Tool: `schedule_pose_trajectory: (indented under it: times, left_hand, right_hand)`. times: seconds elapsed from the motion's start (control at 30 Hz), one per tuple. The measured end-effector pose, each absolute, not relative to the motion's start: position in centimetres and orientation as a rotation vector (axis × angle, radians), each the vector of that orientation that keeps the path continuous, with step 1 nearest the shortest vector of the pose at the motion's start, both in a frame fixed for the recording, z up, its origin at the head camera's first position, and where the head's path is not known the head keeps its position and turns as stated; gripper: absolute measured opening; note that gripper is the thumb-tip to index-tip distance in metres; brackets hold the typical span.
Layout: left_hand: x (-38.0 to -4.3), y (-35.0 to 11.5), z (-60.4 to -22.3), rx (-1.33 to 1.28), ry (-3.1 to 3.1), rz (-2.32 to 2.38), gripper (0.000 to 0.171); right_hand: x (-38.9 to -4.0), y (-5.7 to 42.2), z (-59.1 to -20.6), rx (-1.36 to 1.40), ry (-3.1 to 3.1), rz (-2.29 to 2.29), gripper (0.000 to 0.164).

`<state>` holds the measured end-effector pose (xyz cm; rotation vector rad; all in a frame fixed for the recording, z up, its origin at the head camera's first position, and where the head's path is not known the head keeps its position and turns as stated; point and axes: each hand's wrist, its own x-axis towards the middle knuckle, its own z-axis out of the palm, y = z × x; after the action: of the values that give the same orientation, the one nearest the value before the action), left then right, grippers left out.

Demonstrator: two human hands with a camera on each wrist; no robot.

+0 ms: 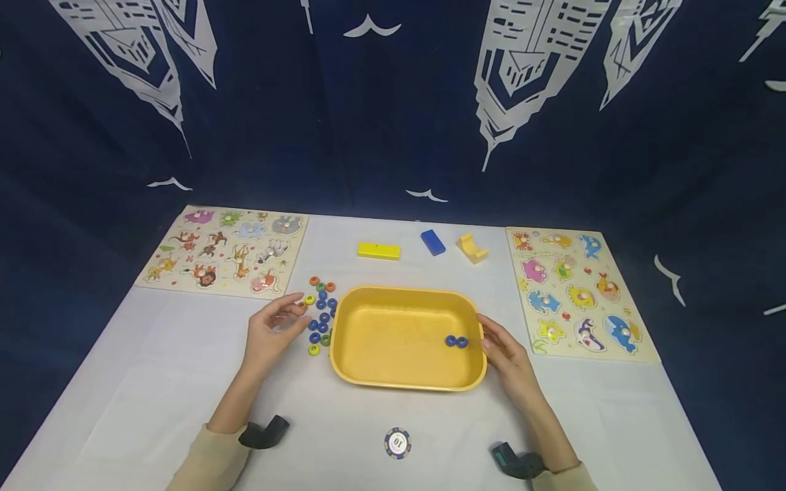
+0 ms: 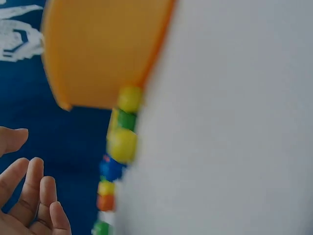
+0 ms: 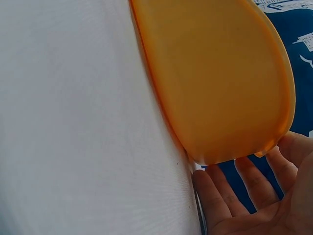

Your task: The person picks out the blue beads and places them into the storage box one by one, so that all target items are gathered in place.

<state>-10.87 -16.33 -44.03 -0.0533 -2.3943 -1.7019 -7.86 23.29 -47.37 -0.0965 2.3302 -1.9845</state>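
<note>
A yellow tray (image 1: 402,382) sits on the white table with two blue beads (image 1: 456,341) inside, near its right end. Left of it lies a cluster of small blue, yellow, green and orange beads (image 1: 323,305). The left hand (image 1: 270,334) hovers at the cluster's left side, thumb and fingers apart, close to an orange bead; nothing shows between the fingertips. In the left wrist view its fingers (image 2: 32,186) look loosely extended. At the tray's right end, the right hand (image 1: 510,358) holds the rim, thumb at the edge and fingers (image 3: 257,181) against the outer wall.
Animal puzzle boards lie at back left (image 1: 224,252) and right (image 1: 580,293). Behind the tray are a yellow block (image 1: 379,251), a blue block (image 1: 432,243) and a pale yellow curved block (image 1: 471,249). A poker chip (image 1: 397,443) lies in front. A dark curtain (image 1: 344,136) hangs behind.
</note>
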Motion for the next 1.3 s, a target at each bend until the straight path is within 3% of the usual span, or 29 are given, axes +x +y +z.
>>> schedule_pose_trajectory:
  times: [0.2,0.37,0.67,1.1,1.3]
  left_hand:
    - [-11.8,-17.2,-47.8,0.054,-2.555,-1.621,0.042]
    - [-12.2,-17.1,-49.2,-0.009,-2.689,-1.375,0.037]
    - [-12.1,-16.8,-49.0,-0.015,-2.741,-1.225,0.019]
    - [-12.0,-16.9,-48.8,-0.047,-2.788,-1.237,0.026]
    - [-12.5,-16.1,-48.4,0.090,-2.870,-1.180,0.023]
  right_hand:
    - [-7.8,23.2,-47.3,-0.085,2.337,-1.978,0.041]
    - [-7.8,23.3,-47.3,-0.091,2.341,-1.988,0.041]
    - [-7.9,23.3,-47.4,-0.141,2.331,-1.985,0.042]
    - [-7.9,23.2,-47.4,-0.118,2.341,-1.979,0.041]
    - [-7.8,23.2,-47.4,-0.102,2.343,-1.984,0.040]
